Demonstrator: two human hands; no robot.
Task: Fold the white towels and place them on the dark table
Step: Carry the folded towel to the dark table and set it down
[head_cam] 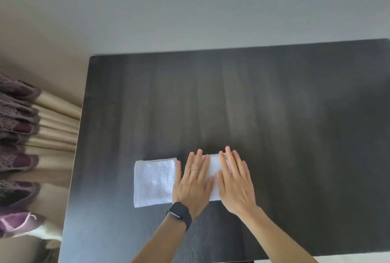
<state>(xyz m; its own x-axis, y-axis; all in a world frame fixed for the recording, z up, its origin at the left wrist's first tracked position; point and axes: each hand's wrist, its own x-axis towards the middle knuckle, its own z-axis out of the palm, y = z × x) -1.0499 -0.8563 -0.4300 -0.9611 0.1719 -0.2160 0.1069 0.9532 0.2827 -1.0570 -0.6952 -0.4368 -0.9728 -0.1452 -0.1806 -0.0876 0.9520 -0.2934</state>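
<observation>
Fingers (198, 160) straight and spread, pressing flat on the white towel (155, 180), holding nothing.
Near to far: one wristwatch (179, 213); left hand (194, 182) and right hand (234, 184), two; one ring (194, 171); the towel lies near the front edge of the one dark counter (274, 115), one piece or two I cannot tell, since the hands hide the join. Likely risk: a sideways push could skew the fold, or the layers could spring open when the hands lift.

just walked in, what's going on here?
A person is flattening a white towel on the dark table. The left hand and right hand both lie flat on its right part, fingers straight, pressing it down. Its left part lies uncovered. The hands hide whether this is one towel or two.
</observation>
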